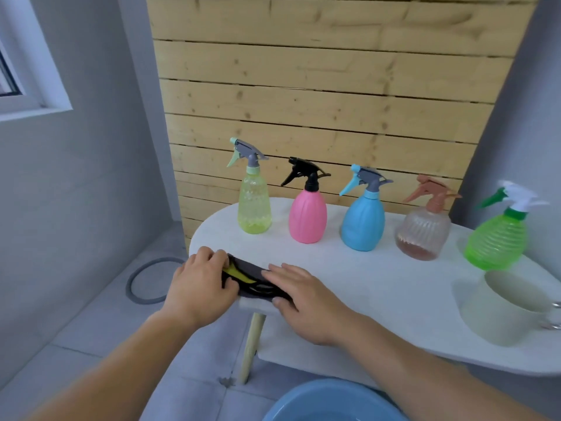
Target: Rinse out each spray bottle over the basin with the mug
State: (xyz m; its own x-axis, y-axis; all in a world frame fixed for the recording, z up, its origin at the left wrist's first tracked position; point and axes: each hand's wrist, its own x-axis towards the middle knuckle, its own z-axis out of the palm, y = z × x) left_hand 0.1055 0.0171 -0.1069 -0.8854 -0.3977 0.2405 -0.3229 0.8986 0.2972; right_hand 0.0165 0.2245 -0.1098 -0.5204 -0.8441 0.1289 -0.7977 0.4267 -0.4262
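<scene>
Several spray bottles stand in a row on the white table: a yellow-green one, a pink one, a blue one, a clear one with brownish liquid and a green one. A pale mug sits at the table's right end. A blue basin is on the floor below. My left hand grips the left end of a dark cloth with a yellow patch at the table's front-left edge. My right hand lies flat on its right part.
A wooden slat panel stands behind the table. A grey hose ring lies on the tiled floor at left. A wooden table leg slants down under the front edge. A window is at the upper left.
</scene>
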